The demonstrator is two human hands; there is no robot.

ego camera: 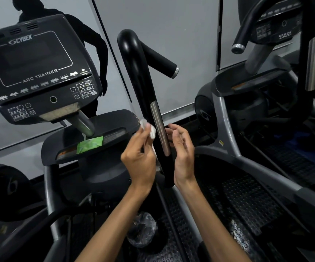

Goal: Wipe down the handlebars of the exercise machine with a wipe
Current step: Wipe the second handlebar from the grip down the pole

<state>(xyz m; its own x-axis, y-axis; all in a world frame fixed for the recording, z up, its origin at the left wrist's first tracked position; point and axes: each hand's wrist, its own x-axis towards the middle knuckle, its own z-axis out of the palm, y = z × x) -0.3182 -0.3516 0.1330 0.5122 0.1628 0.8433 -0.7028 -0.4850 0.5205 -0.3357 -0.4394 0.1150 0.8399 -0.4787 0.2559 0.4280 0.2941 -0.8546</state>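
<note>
A tall black handlebar (139, 72) of the exercise machine rises in the middle, with a silver contact strip (160, 129) down its lower part and a side grip (162, 59) branching to the right. My left hand (139, 157) pinches a crumpled white wipe (149, 127) just left of the bar, beside the strip. My right hand (183, 150) is on the bar's right side, fingers loosely bent, fingertips touching the bar near the strip.
The Cybex console (35, 72) stands at the left. A green wipe packet (89, 144) lies on the tray (100, 120) below it. A crumpled plastic bag (141, 229) sits low between the foot pedals. A second machine (266, 82) stands at the right.
</note>
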